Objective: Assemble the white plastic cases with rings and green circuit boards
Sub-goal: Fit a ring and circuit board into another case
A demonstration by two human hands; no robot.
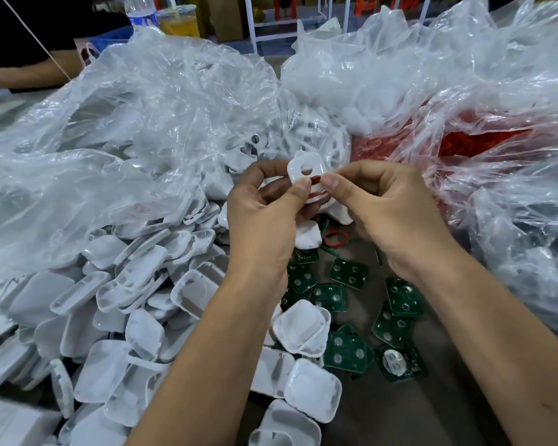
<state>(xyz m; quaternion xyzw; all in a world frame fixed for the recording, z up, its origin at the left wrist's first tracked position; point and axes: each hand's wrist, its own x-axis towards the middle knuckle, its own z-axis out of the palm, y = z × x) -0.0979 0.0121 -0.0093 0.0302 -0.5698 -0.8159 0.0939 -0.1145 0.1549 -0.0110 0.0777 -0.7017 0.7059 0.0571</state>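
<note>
A heap of white plastic cases (116, 304) is lying across the left of the surface (384, 410), spilling out from under a crumpled clear plastic bag (136, 130). Just right of the heap, the left hand (264, 214) is curling its fingers around one white case (305, 170), with the thumb pressing on the near edge and the other fingers wrapping behind it. The case is held tilted above the pile, and a round hole is showing in its face. A red ring (314, 180) is sitting against the lower edge of that case, between the two thumbs. The right hand (390, 214) is pinching the ring with thumb and forefinger, touching the case at the same spot; its remaining fingers are bending loosely underneath. Below the hands, green circuit boards (397, 304) are lying scattered on the surface, some overlapping, near a few more loose cases. A second red ring (334, 238) is resting on the surface just under the right hand. To the far right, a clear bag of red rings (484, 140) is lying open.
</note>
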